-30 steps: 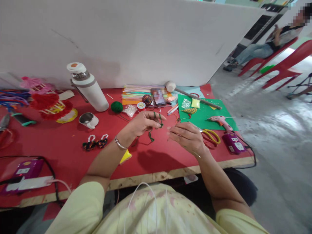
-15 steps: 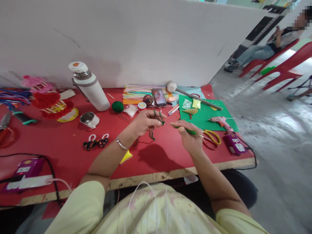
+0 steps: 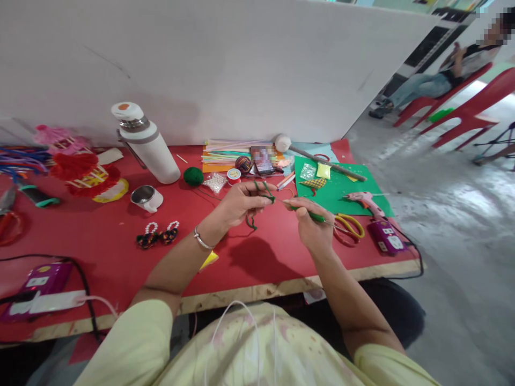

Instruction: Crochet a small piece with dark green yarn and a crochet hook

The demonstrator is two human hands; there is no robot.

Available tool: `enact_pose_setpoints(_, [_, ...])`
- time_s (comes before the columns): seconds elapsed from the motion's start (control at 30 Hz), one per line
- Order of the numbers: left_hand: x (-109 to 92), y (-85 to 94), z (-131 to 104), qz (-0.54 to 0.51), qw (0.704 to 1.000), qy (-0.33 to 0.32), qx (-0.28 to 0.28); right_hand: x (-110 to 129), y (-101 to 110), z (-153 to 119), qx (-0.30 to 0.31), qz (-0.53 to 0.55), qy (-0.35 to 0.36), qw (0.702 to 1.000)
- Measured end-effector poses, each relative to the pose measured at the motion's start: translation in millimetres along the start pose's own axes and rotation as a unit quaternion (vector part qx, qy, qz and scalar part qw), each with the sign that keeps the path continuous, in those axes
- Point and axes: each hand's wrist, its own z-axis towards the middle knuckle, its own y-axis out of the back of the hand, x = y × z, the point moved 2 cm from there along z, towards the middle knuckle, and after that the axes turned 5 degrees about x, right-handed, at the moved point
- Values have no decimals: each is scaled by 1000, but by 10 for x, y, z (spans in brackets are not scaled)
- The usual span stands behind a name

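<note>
Dark green yarn (image 3: 251, 222) is looped over the fingers of my left hand (image 3: 243, 202), which pinches a small piece of it between thumb and finger; a tail hangs below. My right hand (image 3: 313, 219) is closed round the green handle of a crochet hook (image 3: 316, 216). The thin metal tip points left and reaches close to the pinched yarn; whether it passes through a loop is too small to tell. Behind my left wrist, a green yarn ball (image 3: 193, 176) lies beside a bag of white beads (image 3: 215, 183).
A white bottle (image 3: 155, 150) and metal cup (image 3: 147, 198) stand left. Scissors (image 3: 349, 229), a pink glue gun (image 3: 367, 201) and purple power box (image 3: 387, 238) lie right. Beaded pieces (image 3: 158, 235) rest left of my forearm. A person (image 3: 458, 67) sits far right.
The hook in my right hand has come nearer to the yarn pinched in my left hand. My left hand has shifted slightly to the right.
</note>
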Motion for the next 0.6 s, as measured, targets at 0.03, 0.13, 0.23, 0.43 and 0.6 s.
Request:
enact_pose_setpoints(0.03, [-3, -5, -5, 3, 1000, -3, -1, -4, 3, 1, -3, 3, 0, 1000])
enact_pose_setpoints(0.13, [2, -5, -5, 7, 1000, -16, -5, -27, 3, -6, -10, 7, -7, 1000])
enact_pose_setpoints(0.23, [20, 0, 7, 8, 1000, -21, -8, -48, -5, -20, -10, 14, -16, 1000])
enact_pose_setpoints(0.43, [24, -18, 10, 15, 1000, -16, -18, -57, -29, -38, -17, 21, -13, 1000])
enact_pose_setpoints(0.6, [19, -30, 8, 22, 999, -16, -23, -74, -36, -54, -25, 32, -27, 999])
